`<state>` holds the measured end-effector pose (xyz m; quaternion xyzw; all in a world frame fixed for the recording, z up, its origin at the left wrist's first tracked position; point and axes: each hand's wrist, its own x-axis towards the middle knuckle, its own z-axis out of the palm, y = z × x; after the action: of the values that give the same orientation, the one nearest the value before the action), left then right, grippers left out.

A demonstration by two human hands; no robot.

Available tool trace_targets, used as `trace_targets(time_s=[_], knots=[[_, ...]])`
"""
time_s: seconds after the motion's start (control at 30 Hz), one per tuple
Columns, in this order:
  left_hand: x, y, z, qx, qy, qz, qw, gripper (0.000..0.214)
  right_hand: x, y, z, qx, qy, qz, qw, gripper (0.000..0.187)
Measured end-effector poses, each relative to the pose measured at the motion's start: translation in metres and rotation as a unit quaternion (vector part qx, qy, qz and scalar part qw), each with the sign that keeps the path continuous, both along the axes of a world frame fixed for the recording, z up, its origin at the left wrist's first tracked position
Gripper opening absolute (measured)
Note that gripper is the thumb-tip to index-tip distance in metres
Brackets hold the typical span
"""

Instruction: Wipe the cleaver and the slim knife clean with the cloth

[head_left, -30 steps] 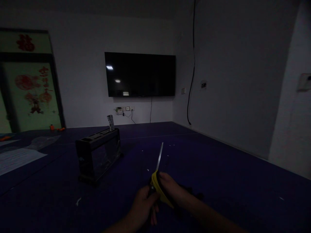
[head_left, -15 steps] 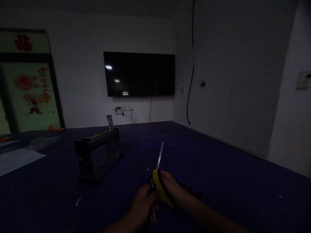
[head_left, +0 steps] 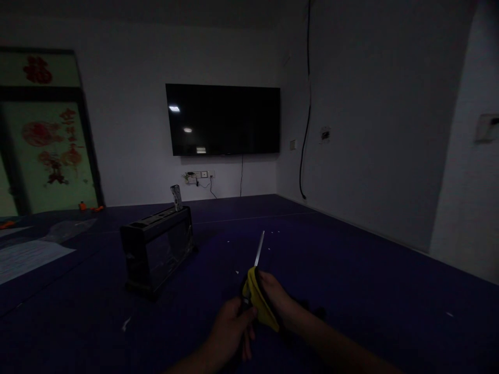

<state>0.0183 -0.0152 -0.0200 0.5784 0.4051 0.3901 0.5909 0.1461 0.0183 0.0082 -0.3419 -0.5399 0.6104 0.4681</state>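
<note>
The room is dim. My left hand [head_left: 230,332] is closed round the dark handle of a knife whose thin bright blade [head_left: 259,249] points up and away. My right hand [head_left: 275,293] is pinched on a yellow cloth [head_left: 259,301] folded over the base of the blade. Both hands hover low over the dark blue surface [head_left: 351,291]. A dark knife block [head_left: 158,249] with a clear front stands to the left of the hands, with one pale handle [head_left: 176,196] sticking out of its top.
A black wall screen [head_left: 223,119] hangs ahead above a row of sockets [head_left: 200,175]. A black cable [head_left: 307,104] runs down the right wall. Pale sheets [head_left: 27,254] lie at the far left, near a door with red decorations [head_left: 50,140].
The yellow cloth and my right hand have slid slightly up the blade; the view has shifted a little. The knife block has not moved.
</note>
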Motion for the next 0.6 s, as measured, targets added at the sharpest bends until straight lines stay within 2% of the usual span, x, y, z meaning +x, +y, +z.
trace_targets(time_s=[0.2,0.33,0.6], knots=[[-0.0006,-0.0002,0.0021,-0.001,-0.008,0.002,1.000,0.036,0.0002,-0.0008,0.0034,0.006,-0.048,0.051,0.998,0.028],[0.0002,-0.0022,0.0043,-0.005,-0.011,0.005,1.000,0.034,0.0021,-0.0013,0.0067,0.004,-0.050,0.048,0.998,0.025],[0.0005,0.0007,0.0009,-0.004,-0.013,0.013,1.000,0.036,-0.0030,-0.0057,0.0034,0.003,-0.029,0.013,0.999,0.039]])
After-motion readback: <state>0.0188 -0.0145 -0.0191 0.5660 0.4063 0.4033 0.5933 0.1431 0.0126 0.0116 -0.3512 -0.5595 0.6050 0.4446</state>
